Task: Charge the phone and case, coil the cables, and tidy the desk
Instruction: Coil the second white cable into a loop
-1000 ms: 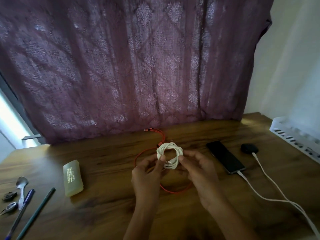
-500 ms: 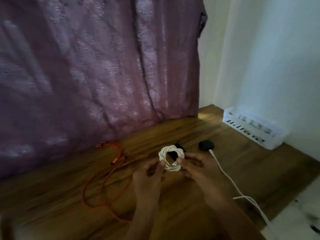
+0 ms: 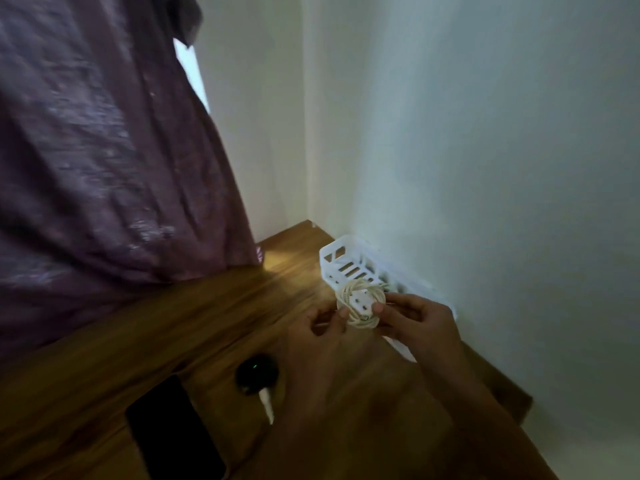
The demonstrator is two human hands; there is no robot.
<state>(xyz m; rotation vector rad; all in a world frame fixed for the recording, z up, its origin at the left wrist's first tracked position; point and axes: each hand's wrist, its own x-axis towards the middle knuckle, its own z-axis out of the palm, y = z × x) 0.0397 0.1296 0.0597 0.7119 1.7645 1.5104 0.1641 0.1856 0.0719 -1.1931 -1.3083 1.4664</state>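
A coiled white cable (image 3: pixel 360 303) is held up in front of a white slotted basket (image 3: pixel 341 263) that stands against the right wall. My left hand (image 3: pixel 320 336) pinches the coil's left side. My right hand (image 3: pixel 417 320) pinches its right side with thumb and fingers. A black phone (image 3: pixel 175 429) lies flat on the wooden desk (image 3: pixel 166 327) at lower left. Beside it sits a small black case (image 3: pixel 257 372) showing a green light, with a white plug (image 3: pixel 266 403) in it.
A purple curtain (image 3: pixel 104 161) hangs behind the desk on the left. White walls meet in a corner beyond the basket. The desk's right edge runs close below the basket.
The view has swung right: the orange cable and left-side items have left the frame. Both hands carried the white coil rightward, from over the desk's middle to in front of the white basket.
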